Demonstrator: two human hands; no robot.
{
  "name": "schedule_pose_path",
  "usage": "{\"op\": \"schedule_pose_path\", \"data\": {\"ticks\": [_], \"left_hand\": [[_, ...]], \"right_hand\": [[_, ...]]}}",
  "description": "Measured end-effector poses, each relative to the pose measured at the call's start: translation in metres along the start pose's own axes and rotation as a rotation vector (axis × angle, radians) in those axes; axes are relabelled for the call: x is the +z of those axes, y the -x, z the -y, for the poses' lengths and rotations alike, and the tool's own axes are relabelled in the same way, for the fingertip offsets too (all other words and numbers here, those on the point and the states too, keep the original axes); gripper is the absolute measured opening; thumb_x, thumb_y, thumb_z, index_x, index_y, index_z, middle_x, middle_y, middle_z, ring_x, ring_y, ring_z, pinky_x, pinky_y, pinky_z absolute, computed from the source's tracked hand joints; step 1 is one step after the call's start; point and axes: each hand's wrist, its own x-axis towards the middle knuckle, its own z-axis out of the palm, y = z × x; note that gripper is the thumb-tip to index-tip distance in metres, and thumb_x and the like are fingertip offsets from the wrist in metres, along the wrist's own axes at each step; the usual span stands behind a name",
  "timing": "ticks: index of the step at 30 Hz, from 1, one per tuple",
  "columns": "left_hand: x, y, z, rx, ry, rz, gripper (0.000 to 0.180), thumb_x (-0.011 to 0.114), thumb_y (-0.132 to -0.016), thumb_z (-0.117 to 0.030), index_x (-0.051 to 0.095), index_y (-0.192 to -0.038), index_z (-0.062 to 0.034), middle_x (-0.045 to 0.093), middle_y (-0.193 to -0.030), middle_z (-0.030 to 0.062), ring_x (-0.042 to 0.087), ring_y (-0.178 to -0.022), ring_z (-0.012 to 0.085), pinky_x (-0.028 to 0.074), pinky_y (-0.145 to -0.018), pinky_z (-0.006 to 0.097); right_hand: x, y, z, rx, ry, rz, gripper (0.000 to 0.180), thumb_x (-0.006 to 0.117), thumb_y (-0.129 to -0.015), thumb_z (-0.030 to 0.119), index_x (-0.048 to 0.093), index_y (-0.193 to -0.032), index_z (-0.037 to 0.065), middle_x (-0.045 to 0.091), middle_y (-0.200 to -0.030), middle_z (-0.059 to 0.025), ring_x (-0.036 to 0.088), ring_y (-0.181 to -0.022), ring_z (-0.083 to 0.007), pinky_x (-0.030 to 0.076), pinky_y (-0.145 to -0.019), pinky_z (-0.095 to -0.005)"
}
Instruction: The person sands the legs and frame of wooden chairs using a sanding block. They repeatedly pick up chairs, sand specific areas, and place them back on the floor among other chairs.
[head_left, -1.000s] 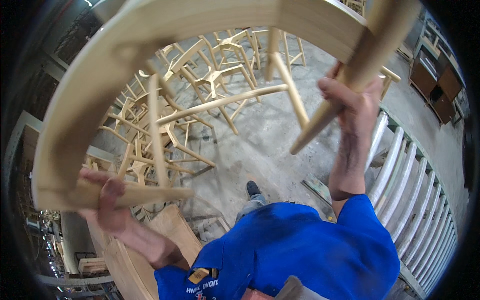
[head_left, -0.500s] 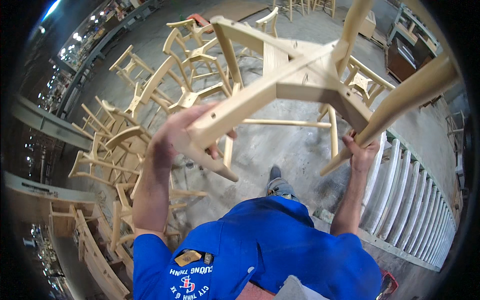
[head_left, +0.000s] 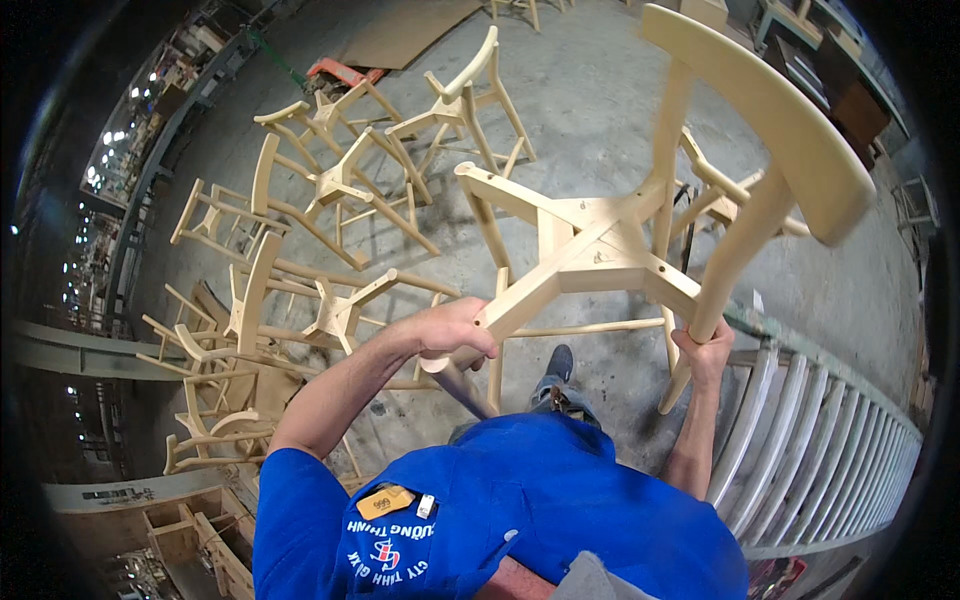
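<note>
In front of me is a pale wooden chair frame [head_left: 590,245] with an X-shaped seat support, round legs and a broad curved backrest at the upper right. My left hand [head_left: 455,330] is closed round the frame's near left corner, where a seat rail meets a leg. On the other side, my right hand [head_left: 706,348] grips the near right leg just below the rail. Its fingers are partly hidden behind the wood. I cannot tell whether the legs touch the floor.
Several similar chair frames [head_left: 335,185] stand on the concrete floor to the left and ahead. Another chair frame [head_left: 722,200] is behind the held one. A metal slatted rack [head_left: 800,440] lies close on my right. An orange-red pallet jack [head_left: 343,72] stands far back.
The held chair frame has come down and tilted, so its backrest now shows at the upper right. Both hands have moved lower with it, keeping their grip.
</note>
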Motion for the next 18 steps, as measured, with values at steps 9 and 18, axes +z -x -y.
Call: {"op": "schedule_pose_path", "data": {"ticks": [9, 18], "left_hand": [[-0.081, -0.116, 0.04, 0.134, -0.179, -0.065, 0.043, 0.064, -0.076, -0.009, 0.054, -0.116, 0.0036, 0.064, -0.075, 0.0081, 0.064, -0.059, 0.0157, 0.052, -0.053, 0.032], [-0.216, -0.268, 0.186, 0.179, -0.522, -0.239, 0.048, 0.067, -0.073, -0.013, 0.057, -0.118, -0.0001, 0.069, -0.087, 0.0227, 0.069, -0.083, 0.0386, 0.054, -0.074, 0.047]], "right_hand": [[0.038, -0.156, -0.002, 0.124, -0.227, 0.404, 0.091, 0.037, -0.089, 0.079, 0.055, -0.13, 0.0, 0.064, -0.12, -0.0131, 0.06, -0.11, -0.0209, 0.046, -0.095, -0.038], [0.172, -0.197, -0.033, -0.088, -0.054, 0.043, 0.042, 0.075, -0.078, 0.001, 0.055, -0.114, 0.007, 0.061, -0.103, -0.0076, 0.059, -0.091, -0.0201, 0.049, -0.082, -0.0373]]}}
